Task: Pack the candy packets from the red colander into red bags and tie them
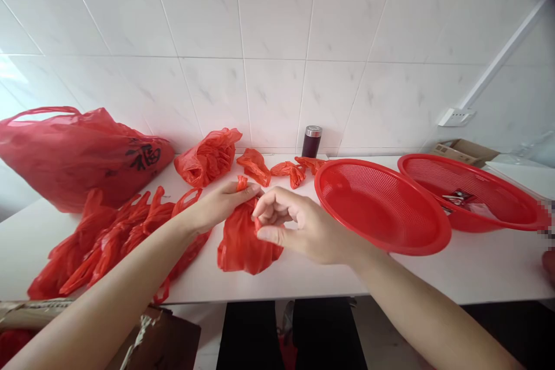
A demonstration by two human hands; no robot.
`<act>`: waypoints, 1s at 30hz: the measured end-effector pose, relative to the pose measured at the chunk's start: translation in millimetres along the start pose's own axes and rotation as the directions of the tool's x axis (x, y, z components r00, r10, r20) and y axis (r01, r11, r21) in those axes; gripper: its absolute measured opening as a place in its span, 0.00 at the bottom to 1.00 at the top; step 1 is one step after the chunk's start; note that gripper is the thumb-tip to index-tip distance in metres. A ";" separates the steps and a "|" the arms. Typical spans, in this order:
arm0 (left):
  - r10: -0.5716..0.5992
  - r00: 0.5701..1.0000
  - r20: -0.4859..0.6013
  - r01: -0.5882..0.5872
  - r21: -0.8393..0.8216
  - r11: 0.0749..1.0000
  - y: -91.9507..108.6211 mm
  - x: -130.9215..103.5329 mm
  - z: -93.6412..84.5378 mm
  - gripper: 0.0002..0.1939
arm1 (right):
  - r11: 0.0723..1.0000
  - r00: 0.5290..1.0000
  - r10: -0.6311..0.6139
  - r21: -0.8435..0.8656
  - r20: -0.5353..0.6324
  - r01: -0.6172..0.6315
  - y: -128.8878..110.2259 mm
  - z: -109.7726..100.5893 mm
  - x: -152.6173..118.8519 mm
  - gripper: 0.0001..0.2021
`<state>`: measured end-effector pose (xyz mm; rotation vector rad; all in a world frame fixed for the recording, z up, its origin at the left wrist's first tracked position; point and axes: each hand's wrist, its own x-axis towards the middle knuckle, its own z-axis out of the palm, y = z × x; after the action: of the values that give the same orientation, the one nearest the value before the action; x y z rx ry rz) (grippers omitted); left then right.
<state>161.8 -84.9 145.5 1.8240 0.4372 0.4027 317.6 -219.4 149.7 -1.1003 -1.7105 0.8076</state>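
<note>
Currently we have the red bag [249, 248] at the middle of the white table [312, 286], near its front edge, between a row of bags and a basin. Our left hand [223, 202] grips its gathered neck, thumb laid over the plastic, a short twist sticking up above the grip. Our right hand [299, 225] has its fingers curled, thumb and forefinger pinching a small red end at the bag's side. We judge that the left steadies the neck so the right can work that end; whether a knot has formed we cannot tell.

Placement: the knobbly small bags [108, 243] lie side by side at our left, probably to keep them apart from the loose bags [254, 166] near the wall, which seem set within reach.

Containers: the big red bag [82, 156], marked with a black character, bulges; contents hidden. The crumpled bundle [208, 156] appears to be more bags. To our right, the near basin [364, 208] has perforated walls; the far basin [515, 208] holds a few dark packets [458, 196] and a pale one. Below the table edge at left, a torn carton [173, 338] has red plastic inside.
</note>
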 end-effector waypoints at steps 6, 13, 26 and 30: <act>0.032 0.996 0.083 -0.059 0.344 0.937 -6.0 -6.9 -6.8 0.07 | 0.992 0.958 -0.006 -0.124 -0.288 -0.031 46.6 6.9 22.1 0.09; 0.363 0.921 -0.139 -0.115 0.795 0.596 -37.2 0.4 11.5 0.16 | 0.949 0.973 0.209 0.262 -0.099 -0.177 90.7 20.4 30.8 0.12; 0.215 0.957 -0.196 0.011 0.762 0.647 -62.7 -14.2 0.2 0.20 | 0.930 0.966 0.210 0.337 -0.150 -0.150 92.1 9.1 13.4 0.13; 0.113 0.955 -0.275 0.128 0.724 0.678 -72.9 -41.8 -10.7 0.21 | 0.786 0.883 0.387 0.595 -0.267 -0.165 115.9 -0.6 17.4 0.13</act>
<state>113.5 -76.7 76.4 2.5645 0.9246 0.5506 352.1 -158.7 55.6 -1.0181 -0.8981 1.1153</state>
